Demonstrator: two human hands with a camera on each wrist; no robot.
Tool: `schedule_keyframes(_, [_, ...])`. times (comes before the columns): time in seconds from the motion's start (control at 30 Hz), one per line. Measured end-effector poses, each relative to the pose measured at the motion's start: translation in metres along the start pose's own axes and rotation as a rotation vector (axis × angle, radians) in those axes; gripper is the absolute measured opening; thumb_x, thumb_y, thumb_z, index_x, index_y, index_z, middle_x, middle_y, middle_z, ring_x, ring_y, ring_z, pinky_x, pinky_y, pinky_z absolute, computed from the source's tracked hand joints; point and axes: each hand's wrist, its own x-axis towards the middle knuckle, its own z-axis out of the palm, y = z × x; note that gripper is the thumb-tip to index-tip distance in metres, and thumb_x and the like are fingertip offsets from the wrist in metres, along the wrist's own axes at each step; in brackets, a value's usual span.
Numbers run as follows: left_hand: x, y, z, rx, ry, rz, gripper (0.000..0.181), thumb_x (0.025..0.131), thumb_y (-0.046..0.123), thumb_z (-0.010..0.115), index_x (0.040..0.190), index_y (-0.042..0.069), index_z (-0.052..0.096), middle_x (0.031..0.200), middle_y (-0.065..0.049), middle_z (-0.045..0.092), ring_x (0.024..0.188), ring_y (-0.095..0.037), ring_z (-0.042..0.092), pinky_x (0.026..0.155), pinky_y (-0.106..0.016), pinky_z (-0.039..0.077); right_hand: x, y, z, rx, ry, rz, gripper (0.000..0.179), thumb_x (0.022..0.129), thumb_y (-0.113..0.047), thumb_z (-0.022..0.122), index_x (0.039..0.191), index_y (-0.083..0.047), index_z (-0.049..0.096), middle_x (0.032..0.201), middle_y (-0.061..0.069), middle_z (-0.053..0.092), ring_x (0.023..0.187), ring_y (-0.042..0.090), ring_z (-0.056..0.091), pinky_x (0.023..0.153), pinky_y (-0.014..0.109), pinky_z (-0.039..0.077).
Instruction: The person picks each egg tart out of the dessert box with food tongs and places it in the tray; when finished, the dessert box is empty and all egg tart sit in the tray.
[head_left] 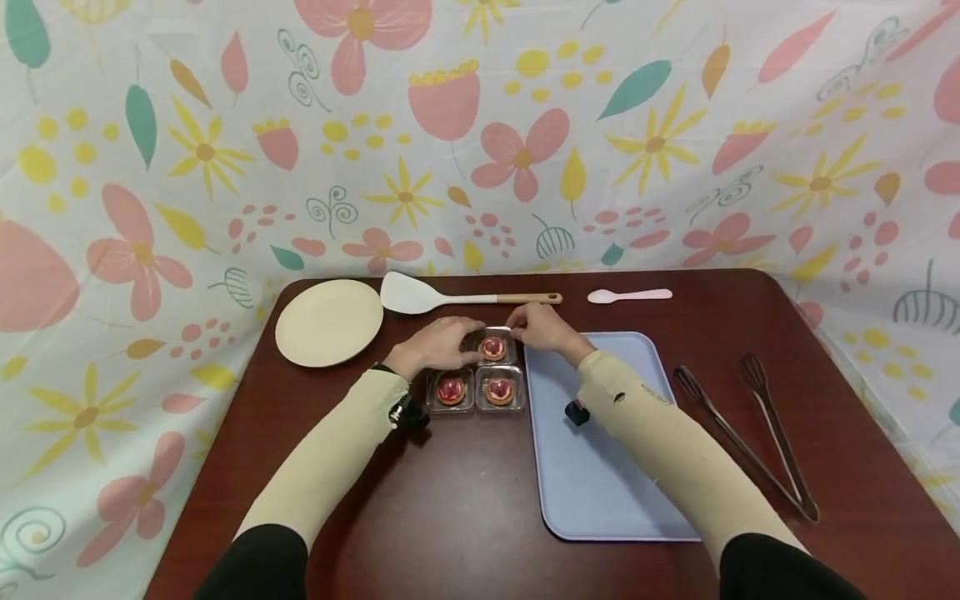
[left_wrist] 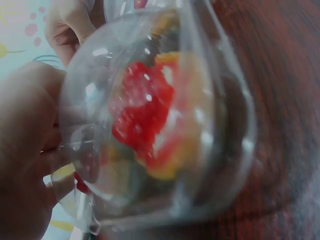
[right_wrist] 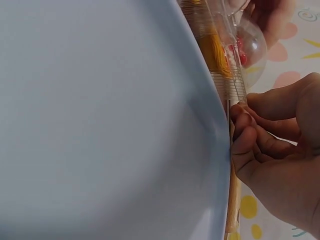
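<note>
Three small clear plastic boxes with domed lids stand grouped on the table, each holding a red-topped tart. My left hand [head_left: 446,343] holds the back box [head_left: 492,347] from its left side, fingers at the far edge and thumb at the near side. At that box's far right corner, my right hand [head_left: 547,327] pinches the rim between thumb and fingertips [right_wrist: 243,120]. The front left box [head_left: 451,391] fills much of the left wrist view, its red tart [left_wrist: 145,107] blurred under the lid. Beside it sits the front right box [head_left: 498,392].
A light blue tray [head_left: 600,467] lies under my right forearm, its edge close to the boxes. Behind are a cream plate [head_left: 328,323], a white spatula [head_left: 408,294] with a wooden handle and a pink spoon [head_left: 628,296]. Metal tongs [head_left: 780,446] lie at right.
</note>
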Motion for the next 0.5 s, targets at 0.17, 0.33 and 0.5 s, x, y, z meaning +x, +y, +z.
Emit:
schedule_keyframes(0.17, [0.0023,0.004,-0.0032,-0.015,0.017,-0.003,0.061,0.088,0.038,0.069,0.138,0.007,0.053,0.135,-0.008,0.058,0.127,-0.022,0.053,0.108,-0.036,0.04,0.0027,-0.0002,-0.0021,0.006,0.042,-0.006,0.015,0.09,-0.01,0.063,0.101,-0.004,0.071,0.091,0.01,0.069,0.076,0.019,0.062,0.065,0.029,0.049])
schedule_keyframes(0.33, [0.0008,0.0051,-0.0033,-0.031,0.006,-0.017,0.062,0.087,0.037,0.071,0.139,0.008,0.052,0.137,-0.009,0.057,0.127,-0.022,0.053,0.108,-0.037,0.04,0.0046,-0.0005,-0.0018,0.054,0.005,0.017,0.013,0.09,-0.008,0.063,0.101,-0.003,0.066,0.093,0.011,0.066,0.077,0.019,0.06,0.063,0.028,0.047])
schedule_keyframes(0.5, [-0.001,0.006,-0.0017,-0.032,0.004,-0.022,0.062,0.088,0.037,0.07,0.14,0.008,0.052,0.137,-0.009,0.057,0.128,-0.022,0.052,0.108,-0.037,0.04,0.0057,-0.0004,0.0004,0.092,-0.04,0.053,0.012,0.091,-0.008,0.06,0.102,-0.002,0.061,0.096,0.012,0.063,0.079,0.02,0.059,0.063,0.029,0.046])
